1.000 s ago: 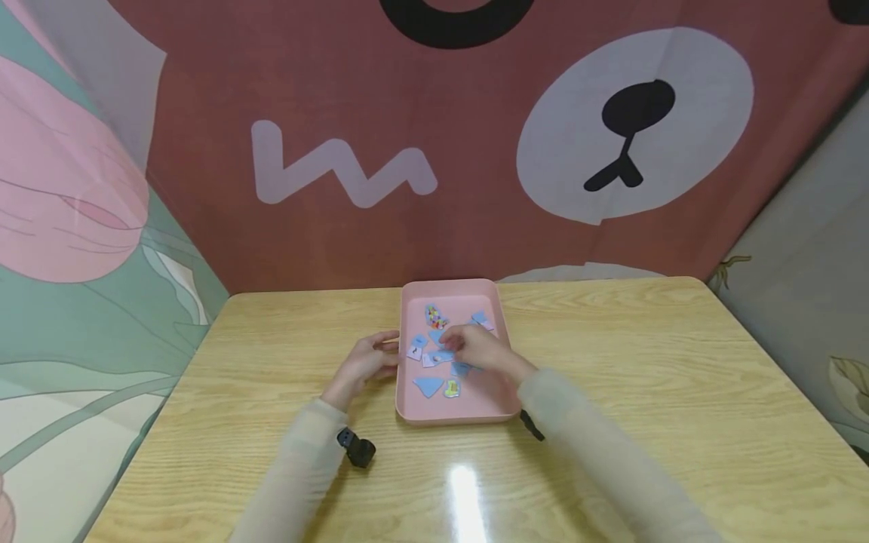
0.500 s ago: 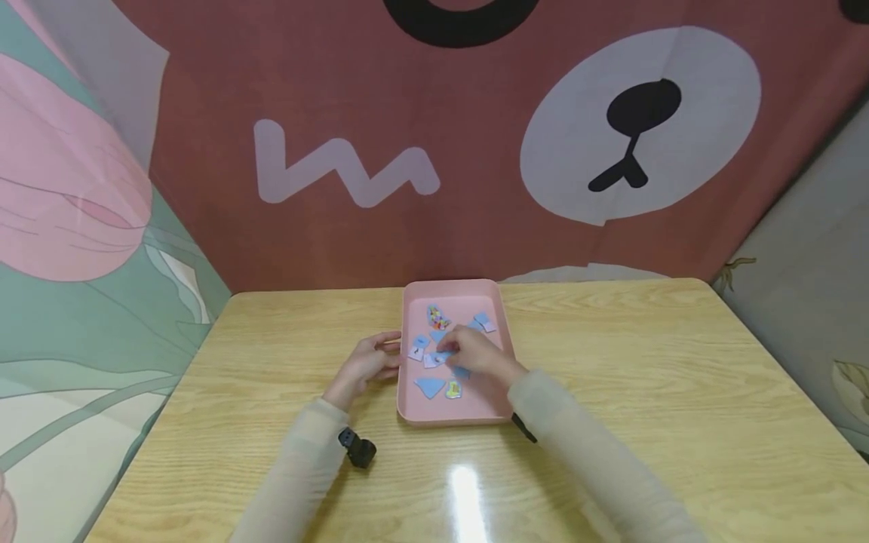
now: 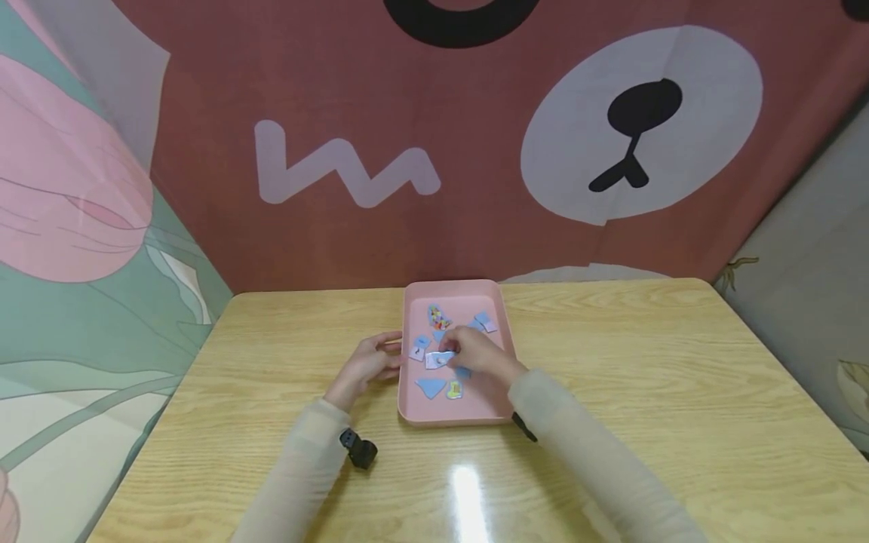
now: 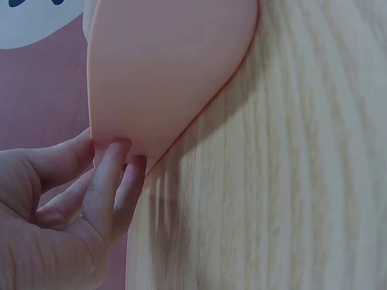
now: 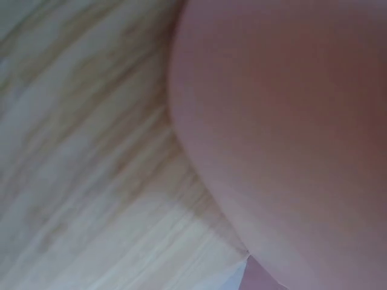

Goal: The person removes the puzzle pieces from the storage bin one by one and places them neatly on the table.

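Note:
A shallow pink tray (image 3: 478,407) sits on the table with several flat cut-out pieces in it. My right hand (image 3: 483,354) reaches over its right side and pinches a pale blue-and-white piece (image 3: 437,360) near the middle. Fingertips of my left hand (image 3: 363,368) touch the tray's outer left wall; the left wrist view shows them straight against the wall (image 4: 157,78). Nearby lie a blue triangular piece (image 3: 431,388), a yellow-green piece (image 3: 454,390) and a multicoloured piece (image 3: 438,317). The right wrist view shows only the tray's outside (image 5: 284,133), with that hand hidden.
The wooden table (image 3: 645,400) extends to both sides of the tray. Behind it hangs a reddish cloth (image 3: 339,241) with a cartoon bear print. A black wrist camera (image 3: 358,449) is strapped below my left hand.
My right hand has shifted slightly left within the tray, and the blue-and-white piece at its fingertips now shows more of its face. The left hand has stayed by the tray wall.

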{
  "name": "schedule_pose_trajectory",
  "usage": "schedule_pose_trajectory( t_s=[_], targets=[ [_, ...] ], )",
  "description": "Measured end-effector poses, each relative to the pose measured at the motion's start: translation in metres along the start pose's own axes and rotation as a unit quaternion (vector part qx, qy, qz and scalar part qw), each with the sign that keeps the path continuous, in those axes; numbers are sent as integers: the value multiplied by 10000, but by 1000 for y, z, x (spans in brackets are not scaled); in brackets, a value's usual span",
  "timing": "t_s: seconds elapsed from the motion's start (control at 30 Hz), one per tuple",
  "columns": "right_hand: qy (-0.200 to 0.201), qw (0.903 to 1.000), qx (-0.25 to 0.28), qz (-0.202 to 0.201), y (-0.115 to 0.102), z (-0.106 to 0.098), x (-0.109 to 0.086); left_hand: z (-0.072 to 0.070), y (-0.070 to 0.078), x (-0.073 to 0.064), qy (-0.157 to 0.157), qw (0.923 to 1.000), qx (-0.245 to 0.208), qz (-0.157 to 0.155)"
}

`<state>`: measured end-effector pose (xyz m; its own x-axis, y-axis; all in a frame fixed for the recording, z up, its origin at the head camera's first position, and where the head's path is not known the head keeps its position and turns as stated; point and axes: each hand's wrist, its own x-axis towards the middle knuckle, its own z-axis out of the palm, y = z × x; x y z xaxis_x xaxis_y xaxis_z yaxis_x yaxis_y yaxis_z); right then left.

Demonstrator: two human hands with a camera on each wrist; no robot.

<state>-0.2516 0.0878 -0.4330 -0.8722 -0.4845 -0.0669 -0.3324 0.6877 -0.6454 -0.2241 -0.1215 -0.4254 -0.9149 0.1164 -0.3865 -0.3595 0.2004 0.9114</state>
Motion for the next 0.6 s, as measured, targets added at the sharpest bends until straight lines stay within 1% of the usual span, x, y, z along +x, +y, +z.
schedule_pose_trajectory(
  t_s=[0.13,0.23,0.33,0.4,0.47,0.53,0.6],
  targets=[
    [75,9996,268,103,1,-3,-1,0,0,0,-23,10000,-43,17],
    [-16,9975,644,290,0,-6,-3,-1,-1,0,-49,9999,-88,7],
    [-48,9961,785,411,1,-12,-6,-1,-2,0,-84,9999,-93,14],
    [-7,9965,746,382,3,-18,-9,-1,-3,0,-80,9999,-76,22],
    [63,9965,789,263,6,-25,-11,-1,-2,0,-64,10000,-45,46],
    [124,9955,923,151,9,-31,-12,-1,-2,0,-50,10000,-19,60],
    [185,9928,1159,224,12,-38,-14,-2,-1,0,-54,10000,-19,70]
  ],
)
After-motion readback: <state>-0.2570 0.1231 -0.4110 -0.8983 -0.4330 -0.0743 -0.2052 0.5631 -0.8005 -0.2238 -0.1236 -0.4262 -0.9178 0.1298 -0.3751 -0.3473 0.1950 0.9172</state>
